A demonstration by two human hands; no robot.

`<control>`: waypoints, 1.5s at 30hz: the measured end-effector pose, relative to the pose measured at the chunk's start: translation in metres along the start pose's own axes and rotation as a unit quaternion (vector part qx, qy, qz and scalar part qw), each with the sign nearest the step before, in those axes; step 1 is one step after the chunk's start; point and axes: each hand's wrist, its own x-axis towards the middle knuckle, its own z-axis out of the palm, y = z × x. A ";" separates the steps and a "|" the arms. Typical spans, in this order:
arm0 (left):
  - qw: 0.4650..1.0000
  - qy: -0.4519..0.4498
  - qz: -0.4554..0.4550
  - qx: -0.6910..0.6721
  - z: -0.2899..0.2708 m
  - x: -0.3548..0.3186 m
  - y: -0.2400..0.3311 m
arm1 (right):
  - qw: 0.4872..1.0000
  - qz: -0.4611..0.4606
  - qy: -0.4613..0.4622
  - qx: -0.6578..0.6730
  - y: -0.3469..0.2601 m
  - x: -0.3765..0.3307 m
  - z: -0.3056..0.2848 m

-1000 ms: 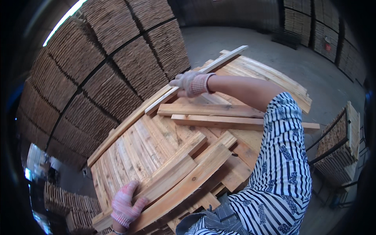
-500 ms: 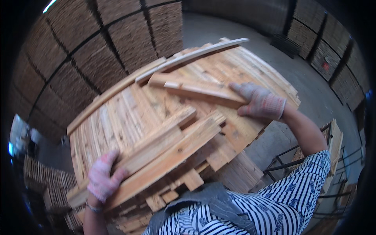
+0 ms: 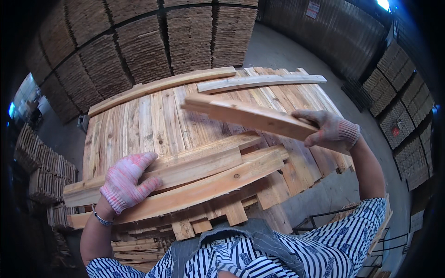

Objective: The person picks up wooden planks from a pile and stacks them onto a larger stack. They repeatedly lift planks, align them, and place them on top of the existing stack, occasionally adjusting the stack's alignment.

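My right hand (image 3: pixel 331 129), in a knitted work glove, grips the right end of a wooden board (image 3: pixel 259 116). That board slants up to the left over the stack, and its far end looks slightly blurred. My left hand (image 3: pixel 132 180), in a pinkish-white knitted glove, straddles the left part of a second board (image 3: pixel 199 167), thumb on the near side and fingers on the far side. Nearest my body lies another board (image 3: pixel 222 185) with a dark knot. These loose boards rest on a broad layer of boards laid side by side (image 3: pixel 139 123).
Two loose pieces, a long board (image 3: pixel 162 87) and a paler one (image 3: pixel 264 82), lie along the stack's far edge. Tall lumber stacks (image 3: pixel 143 46) stand behind, with more stacks (image 3: pixel 398 97) at right. A dark metal frame (image 3: pixel 320 217) is beside the stack at lower right.
The view has turned and levelled. My right hand has swung the board's near end, and the board now appears lifted higher off the layer. My left hand stays on its board.
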 end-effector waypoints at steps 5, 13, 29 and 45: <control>1.000 0.025 0.017 -0.004 0.005 -0.004 -0.008 | 0.989 -0.096 -0.025 -0.112 -0.036 0.047 0.012; 1.000 0.026 0.014 -0.007 0.002 -0.003 -0.005 | 0.980 -0.184 -0.029 -0.063 -0.033 0.150 -0.009; 0.999 0.029 0.016 0.006 0.007 -0.004 -0.009 | 0.887 -0.160 0.075 -0.427 -0.010 0.269 -0.005; 1.000 0.022 0.015 0.007 0.006 0.006 0.003 | 0.934 -0.154 -0.018 -0.323 -0.038 0.113 0.049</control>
